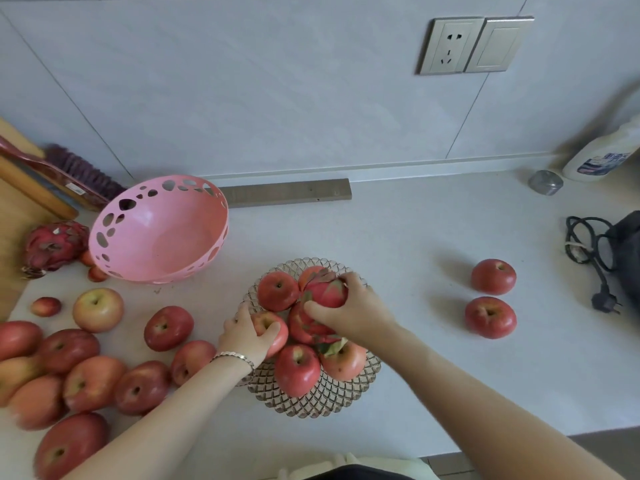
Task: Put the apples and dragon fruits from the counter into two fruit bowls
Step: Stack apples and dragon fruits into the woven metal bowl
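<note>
A clear patterned glass bowl [325, 400] in the middle of the counter holds several red apples and dragon fruit. My left hand [244, 336] grips an apple [277, 336] at the bowl's left rim. My right hand [349, 311] is closed on a pink dragon fruit [329, 292] on top of the pile. An empty pink perforated bowl [156, 233] stands tilted at the back left. Another dragon fruit [53, 245] lies left of it. Several apples [93, 382] crowd the counter's left, and two apples [493, 276] [490, 317] sit to the right.
A brush [79, 171] and wooden board lean at the far left. A metal strip [287, 192] lies by the wall. A small steel cup [545, 182], a white bottle [602, 157] and a black cable with plug [595, 261] occupy the right. A wall socket [450, 45] is above.
</note>
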